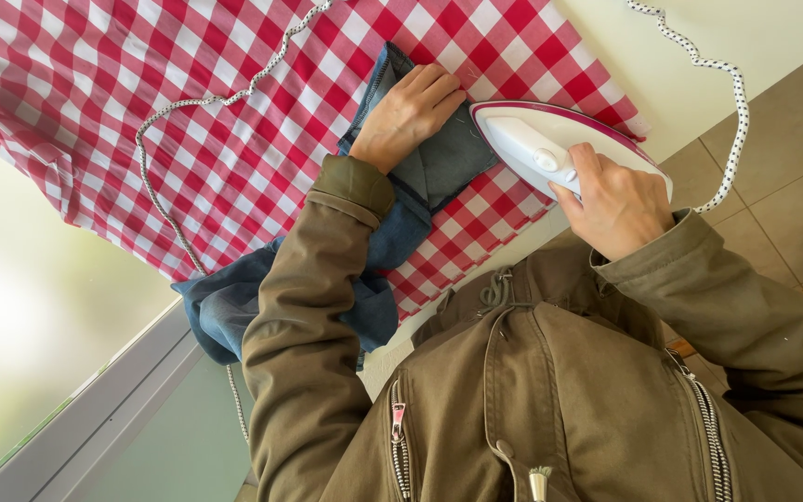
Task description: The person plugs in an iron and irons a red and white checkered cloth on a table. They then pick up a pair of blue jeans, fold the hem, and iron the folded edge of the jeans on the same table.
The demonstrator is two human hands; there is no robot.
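Nearest the camera, the right hand (617, 206) wraps closed around the handle of a white and magenta iron (550, 149), whose soleplate rests on the table's red-and-white checked cloth (188, 84). Just beside the iron's tip, the left hand (408, 113) lies flat, fingers together, pressing down blue denim (439, 172) that trails off the near edge. A speckled cord (197, 102) snakes across the cloth beyond.
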